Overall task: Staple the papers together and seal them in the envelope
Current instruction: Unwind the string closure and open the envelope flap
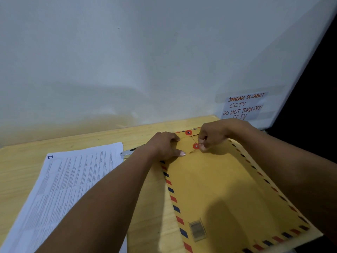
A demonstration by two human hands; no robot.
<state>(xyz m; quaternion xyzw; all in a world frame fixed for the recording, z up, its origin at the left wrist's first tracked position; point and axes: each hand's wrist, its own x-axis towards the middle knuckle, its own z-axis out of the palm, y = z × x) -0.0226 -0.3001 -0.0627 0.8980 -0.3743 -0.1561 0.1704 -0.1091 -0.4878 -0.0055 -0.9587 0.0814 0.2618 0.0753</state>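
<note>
- Pale wooden desk (73,141) against a white wall; the envelope (218,189) lies under both hands
- left hand (164,145) presses it down; right hand (211,136) pinches the red string (193,138) at the lower button (196,146)
- a hard tug could snap the string
- envelope is brown with a red-blue striped border; papers (73,179) lie left of the left arm

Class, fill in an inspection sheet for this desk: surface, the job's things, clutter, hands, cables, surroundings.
Surface: pale wooden desk.
Job's things: envelope lies flat; papers lie outside it, to its left; what seems the stapler shows partly behind the left forearm.
Clutter: nothing seen.
Hands: left hand rests on the envelope's top; right hand pinches the string at the lower red button.
Cables: nothing seen.
Surroundings: white wall; taped note about CCTV.
</note>
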